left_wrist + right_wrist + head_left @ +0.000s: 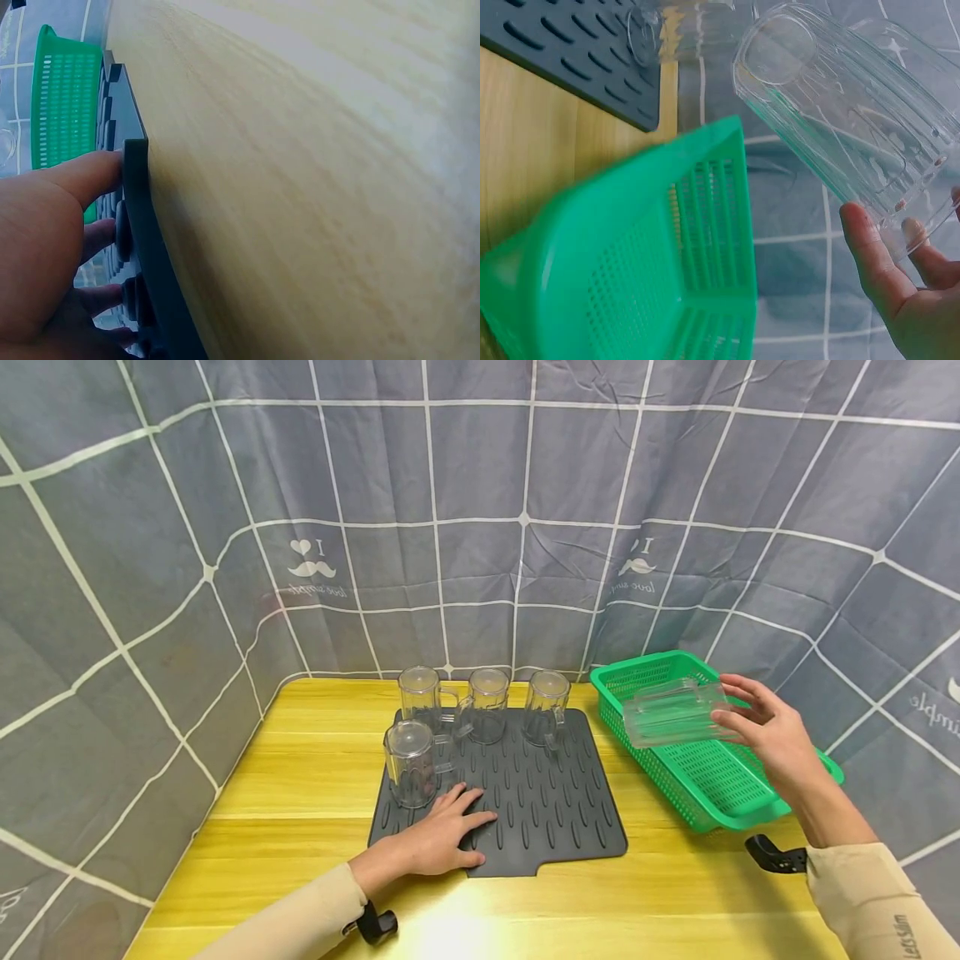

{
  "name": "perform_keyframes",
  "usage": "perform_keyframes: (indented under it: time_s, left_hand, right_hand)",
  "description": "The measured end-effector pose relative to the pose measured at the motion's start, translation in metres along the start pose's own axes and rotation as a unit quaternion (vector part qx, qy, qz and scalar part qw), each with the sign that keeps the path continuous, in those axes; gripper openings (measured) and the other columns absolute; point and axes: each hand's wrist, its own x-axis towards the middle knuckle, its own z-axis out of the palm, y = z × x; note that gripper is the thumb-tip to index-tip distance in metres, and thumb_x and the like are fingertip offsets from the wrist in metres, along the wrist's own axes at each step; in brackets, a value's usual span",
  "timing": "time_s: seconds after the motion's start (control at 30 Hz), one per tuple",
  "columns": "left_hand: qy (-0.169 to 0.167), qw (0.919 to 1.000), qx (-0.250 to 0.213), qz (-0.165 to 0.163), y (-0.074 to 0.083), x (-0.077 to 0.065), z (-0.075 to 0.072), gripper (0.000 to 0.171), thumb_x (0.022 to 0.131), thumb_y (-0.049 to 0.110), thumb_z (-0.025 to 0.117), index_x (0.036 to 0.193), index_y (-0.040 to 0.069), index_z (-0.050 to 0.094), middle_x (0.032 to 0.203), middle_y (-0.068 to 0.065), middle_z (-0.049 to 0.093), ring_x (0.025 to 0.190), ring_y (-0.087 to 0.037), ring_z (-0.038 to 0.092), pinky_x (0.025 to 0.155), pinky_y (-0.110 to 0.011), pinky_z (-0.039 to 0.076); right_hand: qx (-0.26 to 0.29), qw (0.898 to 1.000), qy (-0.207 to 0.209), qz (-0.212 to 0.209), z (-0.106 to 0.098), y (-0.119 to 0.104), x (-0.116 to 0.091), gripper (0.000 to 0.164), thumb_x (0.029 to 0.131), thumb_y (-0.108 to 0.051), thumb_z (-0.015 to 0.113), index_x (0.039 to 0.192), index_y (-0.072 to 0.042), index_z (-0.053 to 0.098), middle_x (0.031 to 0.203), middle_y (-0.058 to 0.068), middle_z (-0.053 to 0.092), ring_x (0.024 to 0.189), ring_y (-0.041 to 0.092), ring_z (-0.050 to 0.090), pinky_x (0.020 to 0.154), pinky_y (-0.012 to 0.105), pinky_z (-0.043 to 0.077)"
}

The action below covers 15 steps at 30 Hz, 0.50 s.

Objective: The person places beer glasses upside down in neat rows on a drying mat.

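Note:
My right hand [765, 727] pinches a clear glass mug [671, 714] near its rim, thumb on one side and fingers on the other. The mug lies sideways in the air above the green basket [697, 822]; its round base points away from the hand in the right wrist view. My left hand [442, 835] rests with spread fingers on the front left part of a dark grey ridged drying mat [555, 810]. Just beyond it stands a clear mug [411, 768], seemingly upside down. Several mugs, including one at the back right [546, 710], stand on the mat.
The mat lies on a yellow wooden table [300, 777]. A grey curtain [480, 560] with white grid lines hangs behind and along both sides. The perforated basket stands to the right of the mat, close to the curtain.

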Motion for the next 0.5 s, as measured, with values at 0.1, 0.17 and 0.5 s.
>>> perform_keyframes:
  time_s: [0.1, 0.17, 0.5]
  left_hand:
    - [0.0, 1.0, 0.002, -0.002, 0.0, 0.0, 0.0, 0.063, 0.097, 0.045, 0.066, 0.153, 0.025, 0.045, 0.168, -0.012, 0.018, 0.155, -0.041, 0.007, 0.121, -0.064, 0.015]
    - [0.0, 1.0, 0.003, -0.003, 0.0, 0.0, 0.0, 0.064, 0.096, 0.045, 0.066, 0.153, 0.025, 0.045, 0.168, -0.012, 0.018, 0.155, -0.041, 0.007, 0.121, -0.064, 0.015]
    - [0.001, 0.9999, 0.01, -0.003, 0.003, 0.001, -0.001, 0.063, 0.097, 0.045, 0.066, 0.153, 0.024, 0.046, 0.167, -0.012, 0.019, 0.155, -0.042, 0.007, 0.121, -0.064, 0.016]
  right_hand:
    - [0.019, 1.0, -0.008, 0.004, 0.005, 0.001, -0.001, 0.053, 0.098, -0.012, 0.067, 0.147, -0.022, 0.05, 0.134, -0.015, 0.051, 0.107, -0.006, 0.06, 0.077, 0.014, 0.053]
    - [0.028, 1.0, -0.012, 0.007, 0.009, 0.001, -0.002, 0.053, 0.098, -0.012, 0.066, 0.148, -0.022, 0.049, 0.134, -0.015, 0.05, 0.107, -0.006, 0.06, 0.077, 0.015, 0.053]
    - [0.034, 0.999, -0.026, 0.019, 0.03, 0.006, -0.008, 0.056, 0.101, -0.018, 0.064, 0.152, -0.023, 0.044, 0.143, -0.007, 0.042, 0.115, -0.003, 0.054, 0.08, 0.016, 0.052]
